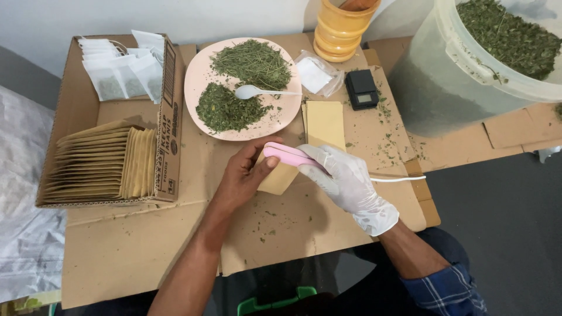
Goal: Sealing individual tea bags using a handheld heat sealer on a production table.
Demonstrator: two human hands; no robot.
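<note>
My left hand [243,175], bare, grips a small tan paper pouch [280,178] at the middle of the cardboard work surface. My right hand [348,181], in a white glove, holds a pink handheld sealer [287,154] clamped across the pouch's top edge. A white cord [398,179] runs from the sealer to the right. Just beyond the hands sits a pink plate [199,76] with two heaps of dried green herb and a white spoon [252,91].
A cardboard box [170,105] at left holds stacked tan pouches [105,161] and white tea bags [120,67]. Flat tan pouches [325,122], a small black scale [361,89], a clear plastic bag [316,73], an orange container [339,29] and a big tub of herb [468,64] stand behind.
</note>
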